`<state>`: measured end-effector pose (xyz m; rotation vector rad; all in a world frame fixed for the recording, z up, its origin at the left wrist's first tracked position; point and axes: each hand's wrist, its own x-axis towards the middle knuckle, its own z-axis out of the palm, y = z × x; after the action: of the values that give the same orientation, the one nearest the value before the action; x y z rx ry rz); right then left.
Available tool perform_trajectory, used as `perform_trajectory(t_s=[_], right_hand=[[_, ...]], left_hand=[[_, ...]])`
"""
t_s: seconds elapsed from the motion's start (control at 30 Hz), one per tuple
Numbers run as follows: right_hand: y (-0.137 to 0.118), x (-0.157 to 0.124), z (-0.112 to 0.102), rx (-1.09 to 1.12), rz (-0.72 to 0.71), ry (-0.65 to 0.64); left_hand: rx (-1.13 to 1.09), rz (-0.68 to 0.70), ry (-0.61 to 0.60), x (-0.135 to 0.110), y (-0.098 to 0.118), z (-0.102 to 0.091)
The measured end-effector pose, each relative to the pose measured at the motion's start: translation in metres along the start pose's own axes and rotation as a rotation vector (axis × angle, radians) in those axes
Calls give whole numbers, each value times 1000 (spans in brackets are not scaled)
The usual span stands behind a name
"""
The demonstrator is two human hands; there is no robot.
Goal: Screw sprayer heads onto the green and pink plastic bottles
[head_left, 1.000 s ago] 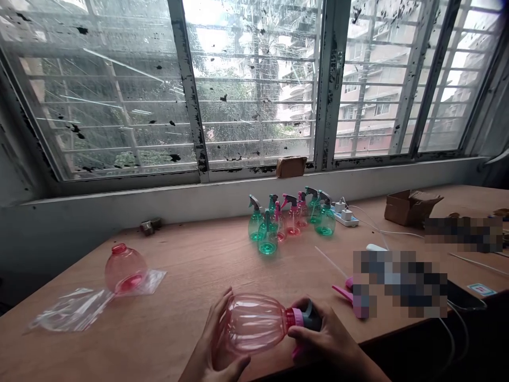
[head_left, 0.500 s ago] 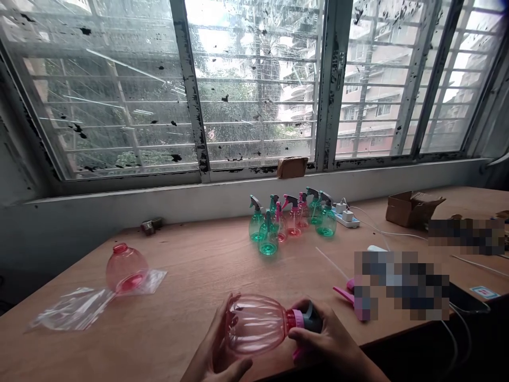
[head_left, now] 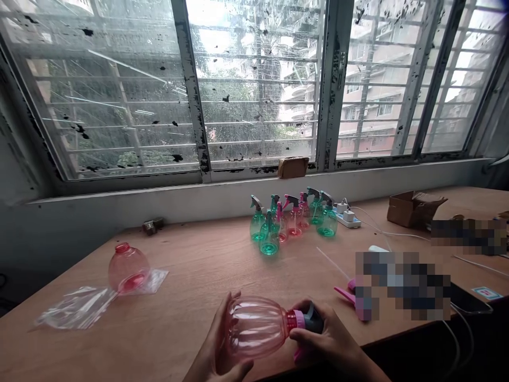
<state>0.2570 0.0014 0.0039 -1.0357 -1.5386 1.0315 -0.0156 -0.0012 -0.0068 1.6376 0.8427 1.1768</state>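
A clear pink spray bottle (head_left: 256, 326) lies sideways in my hands above the table's front edge, its neck pointing right. My left hand (head_left: 217, 347) is closed round the bottle's base, thumb below and fingers behind. Around the pink collar and dark grey spray head (head_left: 312, 321) at the neck, my right hand (head_left: 330, 337) is closed with thumb and fingers. The pink trigger shows only partly under that hand. To the left, a pink bottle without a head (head_left: 128, 268) stands on a crumpled clear plastic bag (head_left: 79, 307).
Several green and pink spray bottles (head_left: 269, 239) stand in a group near the wall. A loose pink spray head (head_left: 360, 305) with a thin tube lies to my right, beside a blurred patch. Behind are a white power strip (head_left: 349, 221) and an open cardboard box (head_left: 411, 209).
Both hands hold the same grip on the spray bottle. The whole view has shifted very slightly; nothing on the table has visibly moved.
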Motion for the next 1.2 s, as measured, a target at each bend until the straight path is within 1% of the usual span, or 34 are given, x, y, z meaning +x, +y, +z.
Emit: perform_trajectory(t_s=[0.07,0.17,0.27,0.33,0.4,0.5,0.6,0.7,0.77,0.83,0.9,1.0,1.1,1.2], right_hand=[[1,0,0,5,-8,-4],[2,1,0,14,-12,-7],[3,1,0,34,-4,-9],[4,1,1,50,12,-19],[5,0,1,62,22,-28],[4,0,1,57,10,-17],[3,0,1,57,12,-1],[2,0,1,51,24,-10],[2,-1,1,57,27,-19],[3,-1,1,72,23,-16],[3,-2,2,80,21,-12],[4,-2,2,95,26,-23],[5,-1,1,96,1,-15],[5,0,1,111,3,-17]], left_hand=[[47,32,18,1,-2,1],[72,33,59,0,6,4],[4,-54,8,-1,12,5],[-49,-136,-12,0,9,3],[-88,-160,1,1,3,0],[-88,-65,-2,2,-3,0],[22,13,20,1,1,3],[74,22,67,-1,14,8],[66,14,45,-2,21,11],[37,-5,11,-2,24,11],[-28,-29,2,-1,20,10],[-112,-57,28,0,6,5],[-59,-52,31,0,-4,2],[54,-10,44,0,-4,2]])
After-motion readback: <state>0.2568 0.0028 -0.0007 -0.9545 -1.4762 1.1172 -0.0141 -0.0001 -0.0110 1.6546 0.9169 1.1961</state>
